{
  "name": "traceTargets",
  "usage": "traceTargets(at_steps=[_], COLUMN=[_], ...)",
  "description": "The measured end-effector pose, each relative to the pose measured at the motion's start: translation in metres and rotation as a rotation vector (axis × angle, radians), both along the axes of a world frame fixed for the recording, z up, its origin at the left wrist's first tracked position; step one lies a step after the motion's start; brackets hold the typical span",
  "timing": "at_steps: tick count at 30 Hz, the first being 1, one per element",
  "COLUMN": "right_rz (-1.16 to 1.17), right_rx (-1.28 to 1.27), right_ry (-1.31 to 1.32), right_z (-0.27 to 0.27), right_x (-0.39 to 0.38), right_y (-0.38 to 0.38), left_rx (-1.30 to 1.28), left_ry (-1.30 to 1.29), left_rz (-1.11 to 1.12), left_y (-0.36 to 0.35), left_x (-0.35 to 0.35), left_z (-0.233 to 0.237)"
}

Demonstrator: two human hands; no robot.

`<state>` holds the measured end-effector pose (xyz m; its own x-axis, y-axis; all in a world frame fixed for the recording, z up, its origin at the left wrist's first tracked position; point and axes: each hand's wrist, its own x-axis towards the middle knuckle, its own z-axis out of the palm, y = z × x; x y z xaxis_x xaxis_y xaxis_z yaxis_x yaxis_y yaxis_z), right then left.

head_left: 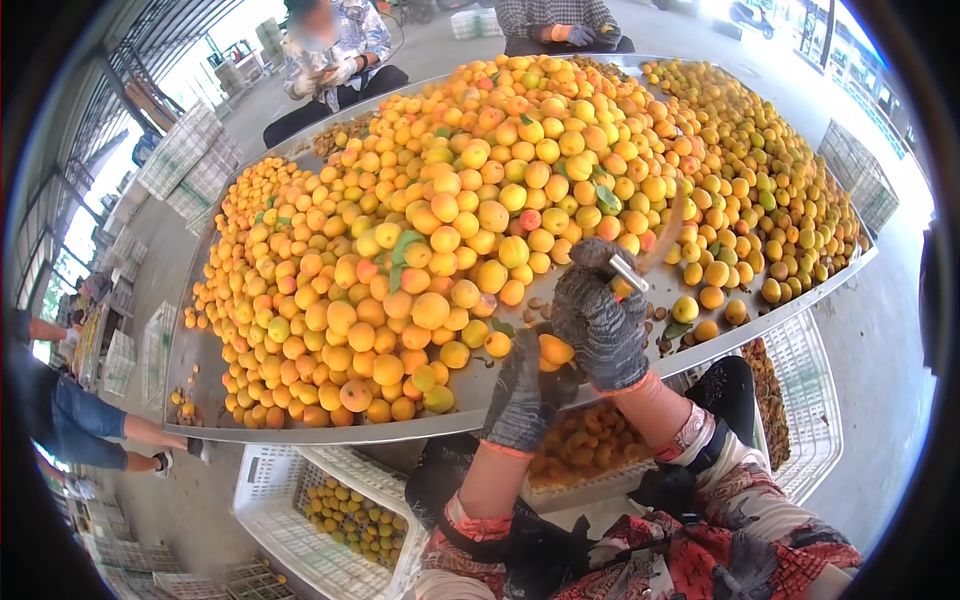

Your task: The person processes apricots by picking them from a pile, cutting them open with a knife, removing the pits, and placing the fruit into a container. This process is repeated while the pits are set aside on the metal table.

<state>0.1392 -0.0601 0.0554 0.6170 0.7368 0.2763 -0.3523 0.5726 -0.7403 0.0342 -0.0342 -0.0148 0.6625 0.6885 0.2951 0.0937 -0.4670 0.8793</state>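
My left hand (pixel 522 395), in a dark grey glove, is closed around a yellow-orange apricot (pixel 554 351) at the near edge of a metal table. Close beside it, my gloved right hand (pixel 598 318) grips a knife (pixel 629 274) with a metal collar. Its curved blade (pixel 667 235) points up and away from the apricot. A large heap of apricots (pixel 430 230) covers most of the table in front of both hands. Several brown pits (pixel 652 325) lie on bare metal near my right hand. My fingertips are partly hidden.
The metal table's raised rim (pixel 330 436) runs before me. Below stand a white crate (pixel 262 495) holding apricots, a crate of orange fruit pieces (pixel 590 445), and another white crate (pixel 815 390) at right. Two people (pixel 335 50) (pixel 555 25) sit across; another person (pixel 85 420) is at left.
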Motion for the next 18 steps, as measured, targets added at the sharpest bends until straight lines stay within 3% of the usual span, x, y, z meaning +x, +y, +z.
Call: traceTargets(at_steps=[2, 3, 5, 8, 12, 16, 18], right_rz=[-0.036, -0.088, -0.098, -0.093, -0.151, -0.137, 0.030], right_rx=[0.094, 0.063, 0.053, 0.031, -0.027, 0.011, 0.151], right_ry=[0.046, 0.011, 0.002, 0.016, -0.003, -0.112, 0.176], right_z=[-0.002, -0.002, -0.001, 0.005, 0.005, 0.008, 0.012], right_x=[-0.001, 0.000, -0.003, -0.010, -0.014, -0.004, 0.002], right_y=[0.001, 0.003, 0.005, -0.001, -0.004, -0.005, -0.005], left_rx=[-1.262, -1.261, -0.949, -1.134, -1.181, -1.020, -0.225], left_ry=[-0.678, -0.676, -0.672, -0.775, -0.755, -0.770, -0.282], left_rz=[-0.020, -0.021, -0.005, 0.088, 0.104, 0.030, 0.065], left_y=[-0.010, -0.011, -0.013, -0.008, -0.006, 0.002, -0.001], left_x=[0.001, 0.003, 0.008, 0.001, -0.003, -0.001, -0.003], left_z=[0.031, 0.032, 0.032, 0.033, 0.030, 0.023, 0.031])
